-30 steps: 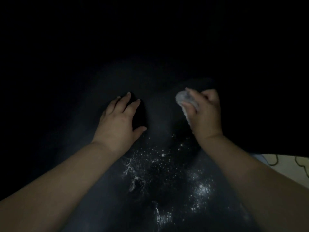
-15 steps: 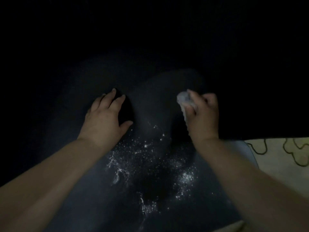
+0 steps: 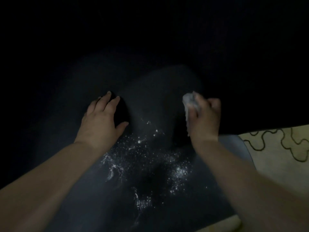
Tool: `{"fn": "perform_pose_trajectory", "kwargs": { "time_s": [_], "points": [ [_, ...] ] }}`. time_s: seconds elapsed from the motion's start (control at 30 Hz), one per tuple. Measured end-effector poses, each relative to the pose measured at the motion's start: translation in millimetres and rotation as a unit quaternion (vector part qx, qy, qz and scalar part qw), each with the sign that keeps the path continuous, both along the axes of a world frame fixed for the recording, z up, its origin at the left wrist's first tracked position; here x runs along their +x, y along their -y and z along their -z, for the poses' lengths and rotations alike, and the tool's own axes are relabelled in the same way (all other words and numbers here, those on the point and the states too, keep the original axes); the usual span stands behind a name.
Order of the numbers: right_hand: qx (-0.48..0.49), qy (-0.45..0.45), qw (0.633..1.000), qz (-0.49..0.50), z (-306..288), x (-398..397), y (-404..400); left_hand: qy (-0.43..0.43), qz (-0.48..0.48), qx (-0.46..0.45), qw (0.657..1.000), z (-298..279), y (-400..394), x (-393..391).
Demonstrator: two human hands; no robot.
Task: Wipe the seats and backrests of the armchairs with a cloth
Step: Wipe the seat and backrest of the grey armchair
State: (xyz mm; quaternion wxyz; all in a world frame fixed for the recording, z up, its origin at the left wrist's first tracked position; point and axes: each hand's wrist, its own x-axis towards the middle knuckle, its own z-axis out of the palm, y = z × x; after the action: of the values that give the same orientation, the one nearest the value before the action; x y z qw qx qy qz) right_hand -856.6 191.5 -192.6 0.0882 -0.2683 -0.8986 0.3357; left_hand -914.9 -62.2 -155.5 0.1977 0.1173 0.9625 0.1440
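A dark armchair seat (image 3: pixel 150 101) fills the middle of the dim head view, speckled with white dust (image 3: pixel 143 156) toward its near part. My left hand (image 3: pixel 102 119) rests flat on the seat with straight fingers spread. To the right, my right hand (image 3: pixel 205 121) grips a bunched pale grey cloth (image 3: pixel 188 100) and holds it against the seat near the back. The backrest above is lost in darkness.
At the right, past the seat's pale edge (image 3: pixel 234 141), lies a cream rug (image 3: pixel 275 156) with dark squiggly outlines. Everything above and to the left of the hands is too dark to make out.
The view has shifted left, bringing more of the rug in at the right. My left hand slid left on the seat. The right hand keeps the cloth at about the same place.
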Motion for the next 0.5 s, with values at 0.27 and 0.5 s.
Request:
{"fn": "perform_pose_trajectory", "kwargs": {
  "time_s": [0.27,0.5],
  "points": [
    [-0.003,-0.024,0.993,-0.119,-5,-13,3,0.002,-0.001,-0.007,1.0,1,5,4],
    [-0.011,-0.021,0.998,-0.064,-1,8,39,0.009,-0.042,-0.013,0.999,-8,26,19]
  ]
}}
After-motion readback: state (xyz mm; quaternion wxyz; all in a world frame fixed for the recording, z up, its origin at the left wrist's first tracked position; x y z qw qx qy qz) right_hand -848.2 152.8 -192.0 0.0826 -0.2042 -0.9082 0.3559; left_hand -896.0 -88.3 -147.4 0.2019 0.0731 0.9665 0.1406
